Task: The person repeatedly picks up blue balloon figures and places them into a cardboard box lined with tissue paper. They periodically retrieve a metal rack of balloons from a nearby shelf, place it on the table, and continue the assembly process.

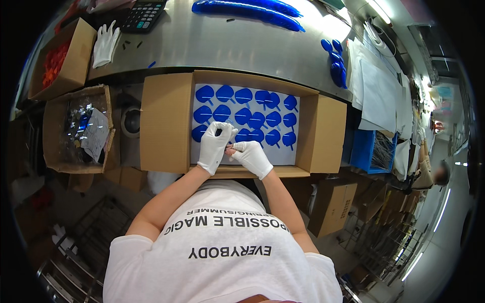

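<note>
My left hand point(216, 145), in a white glove, is over the near edge of an open cardboard box point(166, 121), its thumb and forefinger curled into a ring. My right hand point(252, 157), also gloved but with bare fingertips showing, meets it from the right. Both hands have closed fingers; anything between them is too small or hidden to name. Inside the box, shiny blue rounded pieces point(243, 116) with short stems lie in rows on a white sheet point(283, 155). My hands cover part of the nearest row.
Beyond the box runs a metal table point(177, 45) with long blue bundles point(247, 14), a calculator point(143, 16) and a white glove point(106, 44). Boxes with red pieces point(56, 63) and wrapped scraps point(91, 129) stand left. A blue bin point(365, 151) sits right.
</note>
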{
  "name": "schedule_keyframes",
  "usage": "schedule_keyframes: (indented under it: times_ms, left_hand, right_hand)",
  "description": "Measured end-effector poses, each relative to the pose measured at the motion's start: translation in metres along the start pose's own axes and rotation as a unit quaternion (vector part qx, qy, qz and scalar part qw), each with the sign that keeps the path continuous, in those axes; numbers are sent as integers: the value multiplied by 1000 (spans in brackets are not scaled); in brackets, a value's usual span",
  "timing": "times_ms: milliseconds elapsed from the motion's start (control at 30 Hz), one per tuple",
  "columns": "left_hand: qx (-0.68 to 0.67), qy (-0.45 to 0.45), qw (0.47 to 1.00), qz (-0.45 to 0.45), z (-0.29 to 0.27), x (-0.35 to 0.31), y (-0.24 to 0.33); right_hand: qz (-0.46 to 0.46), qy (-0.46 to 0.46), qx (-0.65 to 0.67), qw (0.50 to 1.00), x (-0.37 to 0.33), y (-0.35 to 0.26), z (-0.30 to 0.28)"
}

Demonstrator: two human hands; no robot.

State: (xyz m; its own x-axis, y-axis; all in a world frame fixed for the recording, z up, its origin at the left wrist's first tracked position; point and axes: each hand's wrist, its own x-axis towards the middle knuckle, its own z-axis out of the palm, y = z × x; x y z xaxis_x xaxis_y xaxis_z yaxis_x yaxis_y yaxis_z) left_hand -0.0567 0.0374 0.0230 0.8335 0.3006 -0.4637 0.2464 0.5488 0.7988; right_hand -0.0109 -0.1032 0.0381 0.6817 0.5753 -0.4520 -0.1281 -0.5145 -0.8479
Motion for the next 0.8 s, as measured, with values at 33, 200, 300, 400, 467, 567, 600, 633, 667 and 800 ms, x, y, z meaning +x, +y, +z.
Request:
schedule_keyframes:
  times_ms: [33, 200, 300, 400, 467, 567, 600, 633, 667, 800]
  left_hand:
    - [1, 0, 1000, 0, -1, -1, -2]
    - [55, 28, 985, 160, -11, 4, 7]
    - [54, 90, 968, 227, -16, 6, 61]
    - [40, 97, 959, 262, -23, 14, 86]
    - [31, 94, 957, 272, -27, 13, 96]
    - [-1, 67, 968, 240, -34, 10, 96]
    - [-6, 53, 972, 228, -35, 9, 95]
    - [23, 31, 979, 201, -37, 9, 89]
    - [51, 9, 983, 174, -42, 9, 82]
    - [213, -60, 974, 58, -38, -5, 67]
  right_hand:
    - [11, -13, -4, 1000, 0, -7, -2]
    - [19, 1, -49, 999, -1, -4, 3]
    - [32, -20, -103, 994, 0, -9, 15]
    - [9, -65, -266, 962, 5, -18, 32]
    - [-13, -77, -360, 930, 2, -12, 27]
    - [63, -106, -473, 872, -5, 1, 2]
    - [58, -89, -474, 874, -11, 11, -10]
    - [85, -76, -491, 864, -16, 10, -22]
    - [107, -62, -507, 853, -20, 19, -33]
    - [153, -32, -518, 841, -36, 38, -74]
